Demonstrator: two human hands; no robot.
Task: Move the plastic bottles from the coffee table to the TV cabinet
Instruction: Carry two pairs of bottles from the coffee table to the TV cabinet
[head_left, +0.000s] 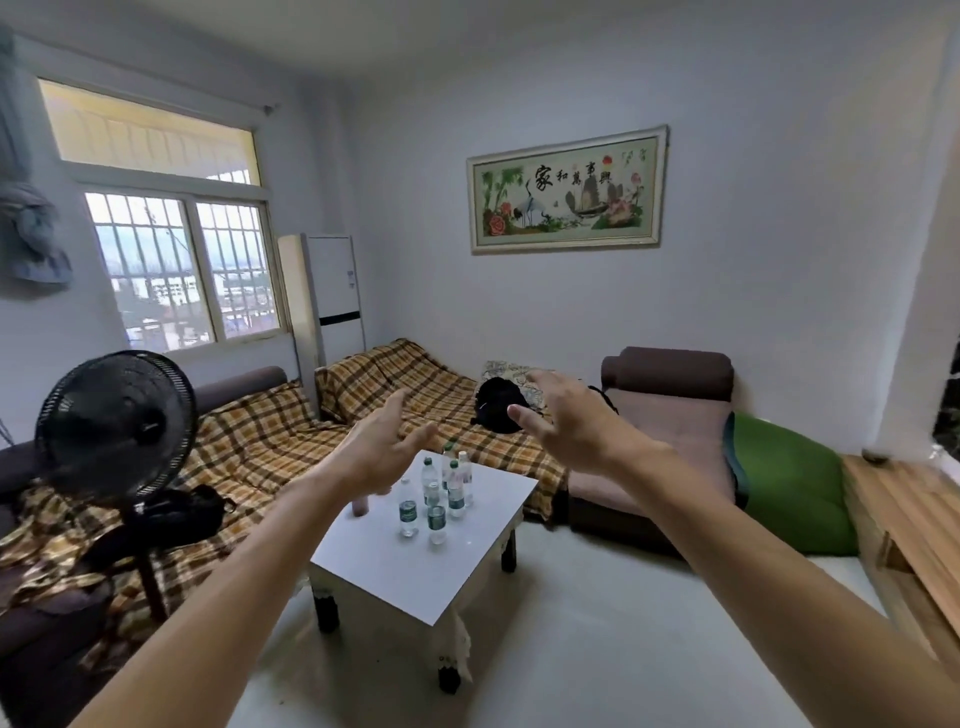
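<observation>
Six-odd clear bottles (408, 512) on coffee table (410, 577); left hand (382, 451), right hand (569, 423) spread, empty.

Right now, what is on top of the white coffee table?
A cluster of clear plastic bottles stands upright on the coffee table, most with green labels, plus one pinkish bottle. The left hand covers the cluster's left edge, so an exact count is uncertain.

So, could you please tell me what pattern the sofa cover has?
A yellow-and-brown plaid on the sofa cover, clearest in the head view.
</observation>
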